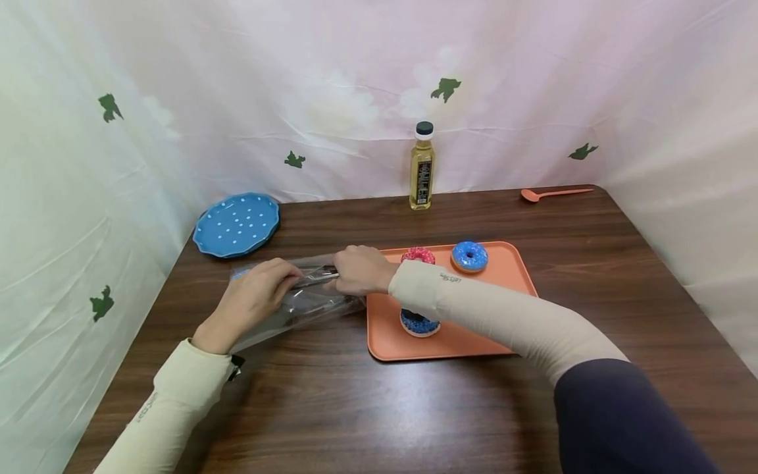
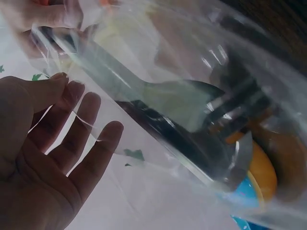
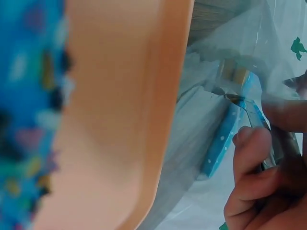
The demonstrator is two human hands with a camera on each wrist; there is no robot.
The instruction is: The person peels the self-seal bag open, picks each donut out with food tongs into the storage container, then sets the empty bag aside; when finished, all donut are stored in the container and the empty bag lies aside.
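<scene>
Thumb and fingertips of my left hand (image 1: 253,299) pinch the edge of a clear plastic bag (image 1: 320,306). My right hand (image 1: 361,270) grips metal tongs (image 1: 316,280) at the bag's mouth. In the left wrist view the tongs' wide ends lie inside the film, beside a rounded orange-brown doughnut (image 2: 264,167) with a bit of blue on it. The bag stretches leftward from the orange tray (image 1: 385,345). On that tray sit a pink doughnut (image 1: 419,255), a bright blue one (image 1: 470,255) and a sprinkled blue one (image 1: 420,325), partly hidden by my right sleeve.
Behind the bag at the back left is a blue plate (image 1: 237,224) with white dots and a wavy rim. A bottle of yellow oil (image 1: 422,171) stands upright near the back curtain. An orange spoon (image 1: 551,193) lies at the back right of the wooden table (image 1: 355,408).
</scene>
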